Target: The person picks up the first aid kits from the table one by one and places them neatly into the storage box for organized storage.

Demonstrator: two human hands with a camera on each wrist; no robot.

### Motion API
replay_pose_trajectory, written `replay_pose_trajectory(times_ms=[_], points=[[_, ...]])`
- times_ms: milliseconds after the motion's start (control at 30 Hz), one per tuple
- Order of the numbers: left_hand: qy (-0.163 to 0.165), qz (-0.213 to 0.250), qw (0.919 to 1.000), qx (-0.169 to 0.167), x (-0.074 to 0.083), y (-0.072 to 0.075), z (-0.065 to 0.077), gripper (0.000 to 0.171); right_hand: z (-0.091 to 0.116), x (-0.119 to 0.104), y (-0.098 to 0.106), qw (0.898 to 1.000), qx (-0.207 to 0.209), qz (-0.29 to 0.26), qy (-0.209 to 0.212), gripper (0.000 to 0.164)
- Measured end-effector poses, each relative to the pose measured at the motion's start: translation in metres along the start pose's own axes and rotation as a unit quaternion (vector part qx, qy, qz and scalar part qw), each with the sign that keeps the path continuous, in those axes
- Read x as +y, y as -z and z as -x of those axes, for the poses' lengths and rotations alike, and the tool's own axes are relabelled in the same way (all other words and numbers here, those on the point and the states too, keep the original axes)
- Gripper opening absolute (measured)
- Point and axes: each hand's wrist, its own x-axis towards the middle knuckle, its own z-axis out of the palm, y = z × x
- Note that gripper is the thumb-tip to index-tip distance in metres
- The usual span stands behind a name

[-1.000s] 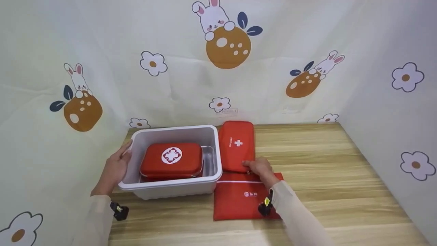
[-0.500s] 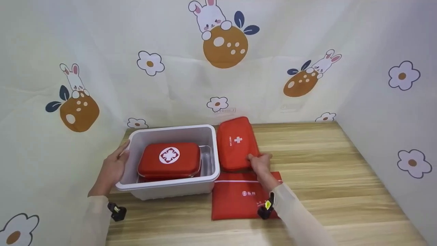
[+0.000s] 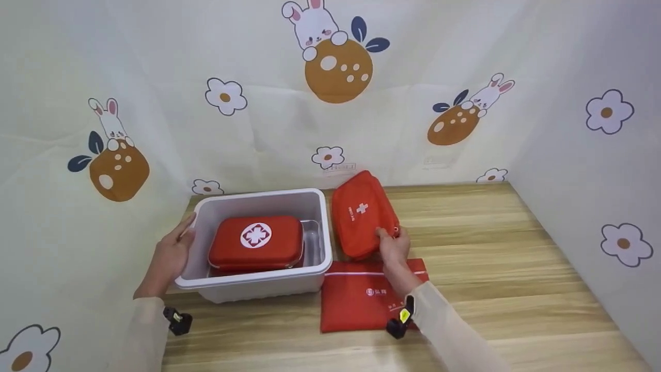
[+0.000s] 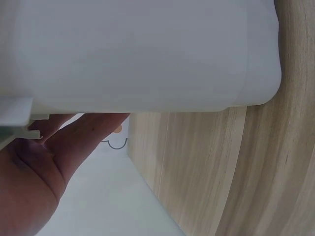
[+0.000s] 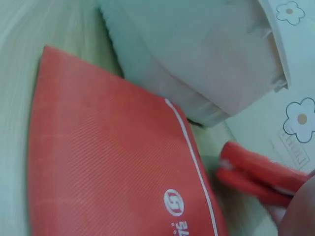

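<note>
Tabletop [image 3: 480, 258]; pouch [image 5: 263, 166] apparently two-layered, right-wrist view only

The bin [image 3: 253, 280] stands at left on the table [image 3: 490, 248], the case [image 3: 256, 243] inside it, a tray [image 3: 313, 243] to the case's right. Right of the bin — the first-aid pouch [image 3: 359, 222], at the right hand [image 3: 395, 248]; before it lies the front pouch [image 3: 356, 307].

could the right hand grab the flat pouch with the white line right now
Probably not just yet: the right hand grips the first-aid pouch. Otherwise the way looks free: the flat pouch lies close by, with nothing visible resting on its printed face.
</note>
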Motion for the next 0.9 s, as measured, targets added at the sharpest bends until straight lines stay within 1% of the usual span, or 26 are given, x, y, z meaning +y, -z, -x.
replay_pose_trajectory(times_ms=[133, 367, 533, 667, 800, 900], points=[[0.000, 0.000, 1.0000, 0.000, -0.001, 0.000, 0.000, 0.057, 0.001, 0.000, 0.003, 0.999, 0.011, 0.009, 0.029, 0.037], [-0.010, -0.002, 0.9997, 0.022, -0.002, 0.000, 0.001, 0.056, 0.003, -0.002, 0.013, 0.999, -0.004, 0.010, 0.049, 0.033], [-0.006, -0.001, 0.9999, 0.014, -0.001, 0.000, 0.001, 0.057, 0.003, -0.005, 0.020, 0.997, -0.006, 0.033, 0.067, 0.032], [-0.004, 0.001, 0.9999, 0.013, -0.001, 0.001, 0.002, 0.057, 0.005, -0.009, 0.025, 0.997, -0.022, 0.040, 0.068, 0.032], [-0.006, 0.003, 0.9999, 0.013, -0.001, 0.001, 0.001, 0.057, 0.007, -0.015, 0.029, 0.997, -0.038, 0.026, 0.059, 0.033], [-0.006, 0.003, 0.9999, 0.011, -0.001, 0.001, 0.001, 0.056, 0.010, -0.021, 0.031, 0.997, -0.045, 0.016, 0.065, 0.034]])
